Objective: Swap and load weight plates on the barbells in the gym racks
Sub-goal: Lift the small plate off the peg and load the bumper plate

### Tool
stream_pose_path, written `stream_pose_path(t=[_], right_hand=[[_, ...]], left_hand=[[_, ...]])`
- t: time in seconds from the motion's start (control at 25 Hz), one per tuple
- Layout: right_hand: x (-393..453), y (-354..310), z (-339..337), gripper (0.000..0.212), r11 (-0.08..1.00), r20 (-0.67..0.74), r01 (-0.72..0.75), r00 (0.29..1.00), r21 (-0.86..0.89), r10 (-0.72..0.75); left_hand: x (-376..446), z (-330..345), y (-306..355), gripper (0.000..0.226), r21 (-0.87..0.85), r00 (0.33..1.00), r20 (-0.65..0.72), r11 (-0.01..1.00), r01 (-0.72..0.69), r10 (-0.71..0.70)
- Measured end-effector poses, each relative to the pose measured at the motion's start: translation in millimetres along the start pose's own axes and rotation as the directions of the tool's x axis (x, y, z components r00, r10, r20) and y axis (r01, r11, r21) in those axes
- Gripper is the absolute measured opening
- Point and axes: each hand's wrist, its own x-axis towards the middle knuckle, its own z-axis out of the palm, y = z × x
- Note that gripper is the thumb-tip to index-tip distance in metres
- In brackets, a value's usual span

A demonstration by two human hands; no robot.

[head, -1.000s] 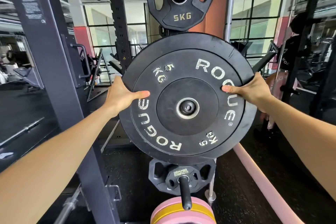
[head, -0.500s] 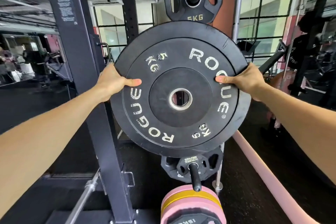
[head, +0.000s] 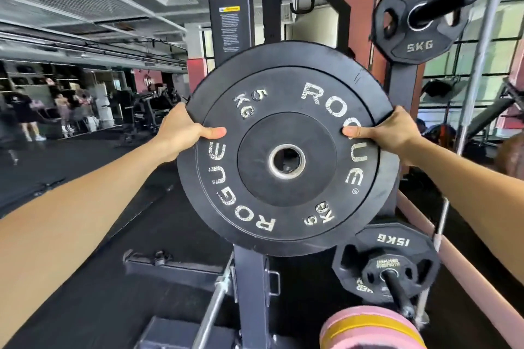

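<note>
A black Rogue 5 kg bumper plate (head: 286,110) hangs upright in front of me, free of any peg, its steel centre hole empty. My left hand (head: 184,133) grips its left rim with the thumb across the face. On the opposite rim my right hand (head: 388,133) holds it the same way. A storage peg at the upper right carries a black Hammer Strength 5 kg plate (head: 408,39). Lower right, another peg holds a 15 kg plate (head: 388,246) with a smaller plate in front.
The dark rack upright (head: 226,17) stands right behind the plate. A pink and yellow plate (head: 368,329) sits at the bottom right. A pink floor border (head: 467,278) runs along the right. A barbell shaft (head: 212,309) lies low near the upright. People stand far left.
The plate came off its storage peg and moved left with both hands; its hole is now empty. My view swung left, so the storage pegs now sit at the right.
</note>
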Motion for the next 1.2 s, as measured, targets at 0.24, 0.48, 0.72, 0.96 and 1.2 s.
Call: stream_pose_path(t=[0.24, 0.48, 0.72, 0.96, 1.2], right_hand=[[-59, -68, 133, 0.071, 0.997, 0.015, 0.057, 0.998, 0.053, -0.058], [-78, -108, 201, 0.074, 0.999, 0.016, 0.042, 0.999, 0.022, -0.042], [-58, -106, 236, 0.064, 0.999, 0.037, 0.042, 0.998, 0.016, -0.043], [-61, -88, 258, 0.064, 0.999, 0.026, 0.04, 0.999, 0.012, -0.04], [-110, -59, 283, 0.114, 0.996, 0.008, -0.008, 1.0, -0.092, 0.009]], left_hand=[[9, -144, -62, 0.061, 0.0, 1.0, -0.026, 1.0, -0.013, 0.013], [32, -206, -109, 0.077, -0.011, 0.999, -0.038, 0.999, 0.032, -0.032], [64, -207, -142, 0.066, -0.029, 0.999, -0.036, 0.999, 0.029, -0.03], [77, -205, -173, 0.059, -0.025, 1.0, 0.012, 1.0, -0.003, 0.003], [29, -211, -226, 0.055, -0.079, 0.999, 0.047, 0.997, 0.003, 0.001]])
